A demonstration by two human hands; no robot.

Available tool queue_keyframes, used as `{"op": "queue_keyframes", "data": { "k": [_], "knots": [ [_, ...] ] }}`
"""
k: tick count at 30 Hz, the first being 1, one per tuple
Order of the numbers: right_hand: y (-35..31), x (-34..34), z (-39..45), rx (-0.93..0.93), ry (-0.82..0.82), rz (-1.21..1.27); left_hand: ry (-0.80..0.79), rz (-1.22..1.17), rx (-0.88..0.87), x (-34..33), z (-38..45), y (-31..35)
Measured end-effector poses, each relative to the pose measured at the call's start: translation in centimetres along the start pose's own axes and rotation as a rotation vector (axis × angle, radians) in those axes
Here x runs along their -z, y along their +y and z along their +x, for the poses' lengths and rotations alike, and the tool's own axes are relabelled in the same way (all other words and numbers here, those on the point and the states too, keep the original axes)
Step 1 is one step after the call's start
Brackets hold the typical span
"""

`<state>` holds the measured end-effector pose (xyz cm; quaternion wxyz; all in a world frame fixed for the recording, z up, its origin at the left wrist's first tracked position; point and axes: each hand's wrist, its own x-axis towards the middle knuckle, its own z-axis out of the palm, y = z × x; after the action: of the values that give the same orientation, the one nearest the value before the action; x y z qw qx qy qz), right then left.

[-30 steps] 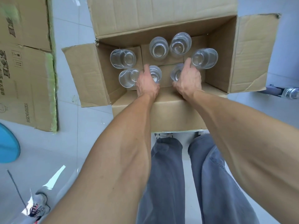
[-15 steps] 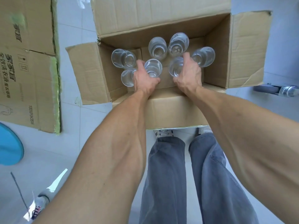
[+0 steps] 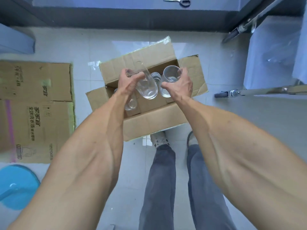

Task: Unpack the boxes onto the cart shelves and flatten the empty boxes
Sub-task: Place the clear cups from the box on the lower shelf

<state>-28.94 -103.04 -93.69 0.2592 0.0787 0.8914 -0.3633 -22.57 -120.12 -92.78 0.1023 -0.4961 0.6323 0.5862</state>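
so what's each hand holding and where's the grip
Left hand: a clear glass, fingers around its upper part near the rim. Right hand: another glass, gripped around its side.

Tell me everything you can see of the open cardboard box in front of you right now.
The cardboard box is plain brown corrugated card, creased and worn, standing on the pale tiled floor just ahead of the person's shoes. Its four top flaps are folded outward, so it is open. Clear drinking glasses remain inside. Both hands hold glasses above the opening; neither visibly touches the box.
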Motion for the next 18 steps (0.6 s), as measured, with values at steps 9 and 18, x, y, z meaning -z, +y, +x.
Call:
{"op": "queue_keyframes", "data": {
  "k": [9, 18],
  "knots": [
    [2.2, 9.3, -5.4, -0.094, 0.222, 0.24, -0.061, -0.038, -0.039, -5.3, -8.8, 1.5],
    [13.4, 21.5, -12.0, -0.062, 0.326, 0.235, -0.192, 0.008, -0.145, -18.4, -21.6, -0.9]
  ]
}}
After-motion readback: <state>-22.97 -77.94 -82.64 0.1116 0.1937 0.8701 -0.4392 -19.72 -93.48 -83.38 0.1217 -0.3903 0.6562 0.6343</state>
